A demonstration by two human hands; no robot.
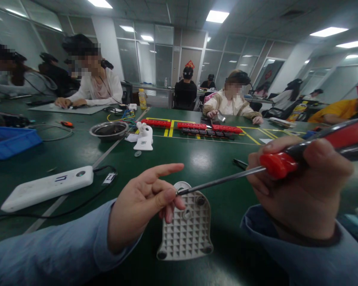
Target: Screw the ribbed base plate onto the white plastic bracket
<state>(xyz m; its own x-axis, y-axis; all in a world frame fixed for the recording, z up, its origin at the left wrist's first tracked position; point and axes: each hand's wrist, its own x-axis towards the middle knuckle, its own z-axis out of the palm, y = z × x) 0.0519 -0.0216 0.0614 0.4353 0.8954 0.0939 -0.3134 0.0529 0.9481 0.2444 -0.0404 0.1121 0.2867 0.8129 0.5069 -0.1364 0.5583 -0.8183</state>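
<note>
My right hand point(298, 186) is wrapped round the red and black handle of a screwdriver point(226, 179). Its metal shaft points left, toward my other hand. Thumb and finger of my left hand point(149, 198) pinch a tiny screw point(177, 193) at the screwdriver's tip, with the index finger stretched out above. Just behind and below these fingertips is a white plastic base point(187, 234) with a gridded underside, dark round feet at its corners and a ring at the top. My left fingers hide part of its upper left side.
A white power bank point(50, 188) with a black cable lies left. Farther off are a metal bowl point(109, 130), a white plastic part point(144, 137), a blue bin point(10, 143) and red-and-black racks point(193, 127). Several people sit around the green table point(226, 153).
</note>
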